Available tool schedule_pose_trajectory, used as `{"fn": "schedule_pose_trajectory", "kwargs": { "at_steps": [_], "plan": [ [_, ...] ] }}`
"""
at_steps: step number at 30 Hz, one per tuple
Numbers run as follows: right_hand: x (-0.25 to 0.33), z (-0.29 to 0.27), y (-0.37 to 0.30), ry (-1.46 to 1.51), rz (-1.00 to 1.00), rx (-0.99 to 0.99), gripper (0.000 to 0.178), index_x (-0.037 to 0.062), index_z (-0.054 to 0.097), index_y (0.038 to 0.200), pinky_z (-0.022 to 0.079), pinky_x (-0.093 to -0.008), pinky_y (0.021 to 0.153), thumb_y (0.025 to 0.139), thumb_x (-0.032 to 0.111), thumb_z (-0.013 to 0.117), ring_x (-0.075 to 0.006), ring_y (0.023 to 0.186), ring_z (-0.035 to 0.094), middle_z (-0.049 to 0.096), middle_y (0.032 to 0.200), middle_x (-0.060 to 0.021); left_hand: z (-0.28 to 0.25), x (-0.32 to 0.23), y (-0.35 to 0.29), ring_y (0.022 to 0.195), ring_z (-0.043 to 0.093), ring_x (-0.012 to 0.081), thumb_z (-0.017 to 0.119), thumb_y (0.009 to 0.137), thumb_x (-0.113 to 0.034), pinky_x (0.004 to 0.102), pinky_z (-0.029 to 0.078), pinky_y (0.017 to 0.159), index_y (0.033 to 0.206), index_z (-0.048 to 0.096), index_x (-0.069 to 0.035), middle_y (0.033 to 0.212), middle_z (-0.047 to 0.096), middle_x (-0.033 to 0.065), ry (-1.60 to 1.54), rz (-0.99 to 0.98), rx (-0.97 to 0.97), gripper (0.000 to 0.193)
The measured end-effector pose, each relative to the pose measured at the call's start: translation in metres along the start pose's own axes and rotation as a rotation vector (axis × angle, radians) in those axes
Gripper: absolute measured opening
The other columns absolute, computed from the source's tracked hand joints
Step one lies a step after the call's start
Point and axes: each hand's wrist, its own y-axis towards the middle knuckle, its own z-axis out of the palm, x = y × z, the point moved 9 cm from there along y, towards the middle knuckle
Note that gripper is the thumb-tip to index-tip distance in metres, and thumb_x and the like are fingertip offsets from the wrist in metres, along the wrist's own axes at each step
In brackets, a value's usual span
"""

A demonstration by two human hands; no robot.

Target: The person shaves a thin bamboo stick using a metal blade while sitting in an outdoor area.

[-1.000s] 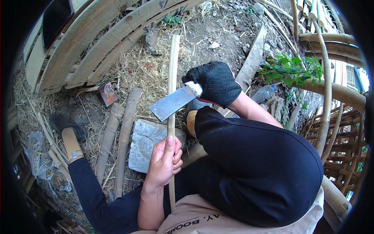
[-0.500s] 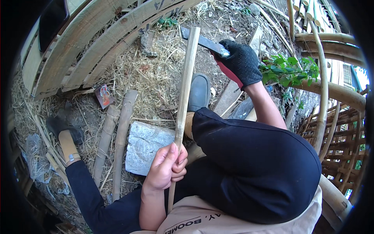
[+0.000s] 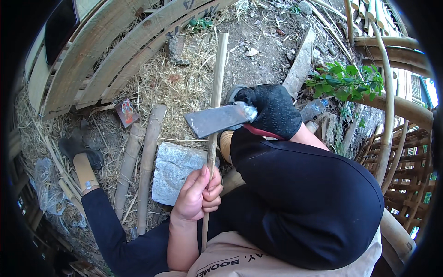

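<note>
My bare left hand (image 3: pixel 198 193) is closed around the lower part of a long, thin bamboo strip (image 3: pixel 218 74). The strip stands nearly upright in the view, its lower end against my shirt. My right hand (image 3: pixel 276 111), in a black and red glove, grips a wide flat blade (image 3: pixel 216 121) by its end, where something whitish and shiny is wrapped. The blade lies across the strip a little above my left hand, hiding a short piece of it. Whether its edge touches the strip I cannot tell. The fingers of the glove are partly hidden.
A pale stone block (image 3: pixel 173 171) sits beside my left hand, with two bamboo poles (image 3: pixel 148 168) left of it. Wooden slats (image 3: pixel 104 55) stand at the upper left, a phone (image 3: pixel 62 30) on them. A leafy plant (image 3: pixel 344 83) and bamboo railing (image 3: pixel 401 108) are at right.
My right hand has drawn the blade down toward me along the strip, from near its far end to just above my left hand. My left hand has stayed almost in place.
</note>
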Motion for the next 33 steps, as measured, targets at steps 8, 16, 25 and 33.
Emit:
{"fn": "schedule_pose_trajectory", "kwargs": {
  "at_steps": [8,16,25,33],
  "plan": [
    [-0.006,0.008,0.006,-0.06,0.026,0.068,0.022,0.0208,0.076,0.093,0.056,-0.0403,0.065,0.074,0.031,0.076,-0.0312,0.072,0.071,0.072,0.078,-0.0092,0.003,0.003,-0.002,0.04,0.017,0.001,0.032,0.109,-0.049,0.0206,0.014,0.036,0.079,0.037,-0.014,0.056,0.027,-0.0061,0.184,0.026,-0.178,0.046],
    [0.003,0.0,0.02,-0.109,-0.025,0.062,0.022,0.0182,0.076,0.094,0.057,-0.0376,0.069,0.072,0.022,0.078,-0.0287,0.075,0.072,0.073,0.083,-0.0073,0.006,-0.001,-0.008,0.04,0.018,0.0007,0.033,0.108,-0.049,0.0202,0.015,0.035,0.079,0.037,-0.014,0.056,0.028,-0.0063,0.227,0.071,-0.23,0.046],
    [-0.02,0.004,0.043,-0.247,0.103,0.031,0.023,0.0206,0.077,0.095,0.057,-0.0418,0.065,0.078,0.036,0.073,-0.0297,0.071,0.072,0.072,0.075,-0.0096,0.003,-0.005,-0.013,0.04,0.02,0.0012,0.036,0.108,-0.047,0.0202,0.017,0.036,0.079,0.038,-0.014,0.056,0.029,-0.0063,0.269,0.103,-0.312,0.045],
    [-0.108,-0.081,0.026,-0.265,0.442,-0.193,0.027,0.0146,0.075,0.095,0.055,-0.0417,0.069,0.089,0.04,0.069,-0.0332,0.074,0.071,0.072,0.08,-0.0151,0.004,-0.013,-0.016,0.042,0.02,0.0004,0.034,0.11,-0.044,0.02,0.015,0.036,0.08,0.038,-0.013,0.057,0.03,-0.0068,0.294,0.123,-0.273,0.043]
  ]
}}
